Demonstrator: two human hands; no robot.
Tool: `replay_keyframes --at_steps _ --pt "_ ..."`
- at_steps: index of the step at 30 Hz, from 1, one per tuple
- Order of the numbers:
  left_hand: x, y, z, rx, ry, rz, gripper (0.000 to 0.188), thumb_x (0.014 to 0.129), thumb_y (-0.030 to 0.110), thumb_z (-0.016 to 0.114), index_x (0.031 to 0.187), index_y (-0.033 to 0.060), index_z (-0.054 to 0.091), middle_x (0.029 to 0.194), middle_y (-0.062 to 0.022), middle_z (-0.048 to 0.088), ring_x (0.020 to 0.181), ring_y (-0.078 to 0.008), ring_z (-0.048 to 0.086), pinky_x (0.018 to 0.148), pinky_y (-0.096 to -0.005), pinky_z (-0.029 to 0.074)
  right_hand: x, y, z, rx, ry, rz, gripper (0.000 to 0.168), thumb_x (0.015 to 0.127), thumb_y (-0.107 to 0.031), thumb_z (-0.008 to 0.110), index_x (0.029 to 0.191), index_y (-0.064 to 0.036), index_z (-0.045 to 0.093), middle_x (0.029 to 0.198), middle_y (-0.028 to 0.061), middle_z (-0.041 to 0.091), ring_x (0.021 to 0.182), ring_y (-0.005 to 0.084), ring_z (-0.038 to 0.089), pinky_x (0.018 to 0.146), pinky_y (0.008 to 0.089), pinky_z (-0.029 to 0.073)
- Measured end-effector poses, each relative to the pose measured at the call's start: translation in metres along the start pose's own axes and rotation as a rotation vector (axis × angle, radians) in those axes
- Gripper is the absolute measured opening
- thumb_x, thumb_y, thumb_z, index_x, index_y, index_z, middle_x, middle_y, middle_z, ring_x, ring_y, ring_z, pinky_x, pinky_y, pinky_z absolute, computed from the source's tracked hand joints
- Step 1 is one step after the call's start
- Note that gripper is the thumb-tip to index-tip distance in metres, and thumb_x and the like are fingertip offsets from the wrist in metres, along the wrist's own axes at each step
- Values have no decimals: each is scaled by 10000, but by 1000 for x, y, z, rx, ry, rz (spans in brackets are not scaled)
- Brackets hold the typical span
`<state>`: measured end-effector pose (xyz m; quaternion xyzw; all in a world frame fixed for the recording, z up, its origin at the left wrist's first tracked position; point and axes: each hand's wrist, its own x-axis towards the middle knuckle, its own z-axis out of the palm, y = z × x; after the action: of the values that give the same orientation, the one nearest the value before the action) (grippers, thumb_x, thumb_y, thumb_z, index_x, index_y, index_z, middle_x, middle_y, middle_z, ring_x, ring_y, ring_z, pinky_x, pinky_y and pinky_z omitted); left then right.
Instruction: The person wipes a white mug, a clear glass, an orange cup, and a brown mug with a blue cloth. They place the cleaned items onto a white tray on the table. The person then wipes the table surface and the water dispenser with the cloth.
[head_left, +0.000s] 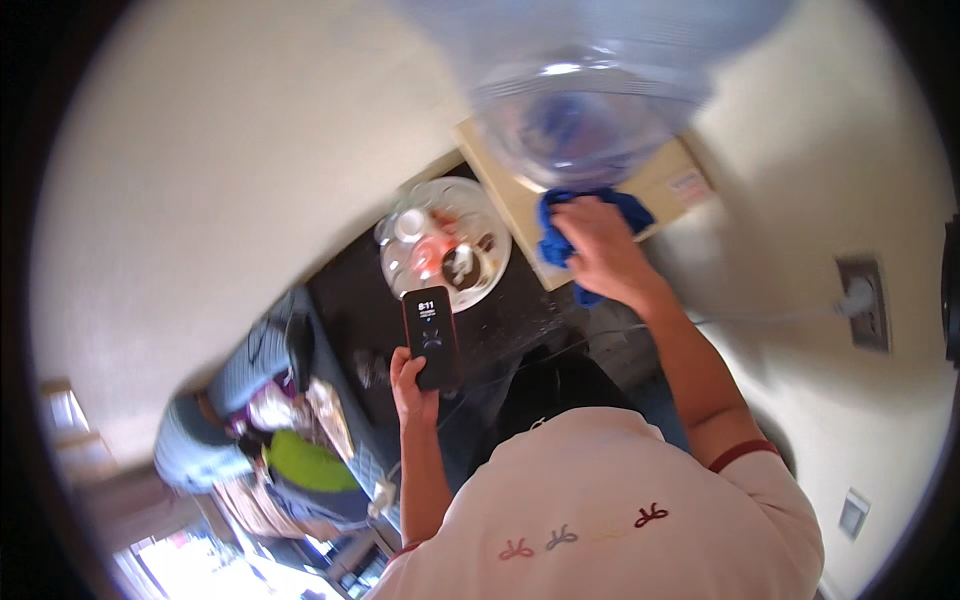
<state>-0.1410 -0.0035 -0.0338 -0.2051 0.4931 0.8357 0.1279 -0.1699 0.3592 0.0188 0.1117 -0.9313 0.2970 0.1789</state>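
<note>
A dark smartphone (431, 337) with a lit clock on its screen is held upright in my left hand (414, 386), thumb and fingers at its lower end. Beyond it, on a dark tabletop, stands a clear round divided tray (491, 289) with a white cup and small items in it. My right hand (607, 251) grips a bunched blue cloth (555, 244) over the near edge of a light wooden box or board (686, 187). Just past the cloth, a large transparent plastic water bottle (577, 150) rests on the wood, its upper part blurred.
A white plug sits in a wall socket (862, 304) at right, its cable running towards the dark table (352, 307). Lower on that wall is a switch plate (853, 514). At left a blue sofa or bed holds bags, fabrics and a lime-green item (311, 461).
</note>
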Motion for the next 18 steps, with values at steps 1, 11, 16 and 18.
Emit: replay_keyframes --at_steps 1,11,16,18 --pt "7 -6 -22 1 42 15 121 809 -18 570 850 85 522 833 -60 622 716 -183 638 659 -345 579 0 2 3 -30 71 -10 385 627 6 661 1009 -8 610 1060 131 628 1010 351 570 842 453 437" --pt "40 -68 -154 -58 326 -10 161 820 -37 604 848 97 520 808 -25 601 737 -152 609 679 -310 548 2 1 20 -85 91 9 460 649 8 575 1107 -15 608 1149 139 629 1093 363 555 946 436 415" --pt "23 -57 -171 69 225 -162 182 797 -38 612 855 105 516 833 -22 603 783 -156 613 698 -312 546 1 3 23 -116 97 5 433 704 -26 564 1134 -3 610 1167 161 626 1103 380 558 947 448 416" --pt "-7 -29 -180 234 141 -247 211 767 -45 616 846 114 502 821 -5 580 786 -135 598 694 -292 524 2 3 22 -119 107 3 454 703 -25 556 1153 6 606 1179 177 621 1108 389 558 961 455 416"
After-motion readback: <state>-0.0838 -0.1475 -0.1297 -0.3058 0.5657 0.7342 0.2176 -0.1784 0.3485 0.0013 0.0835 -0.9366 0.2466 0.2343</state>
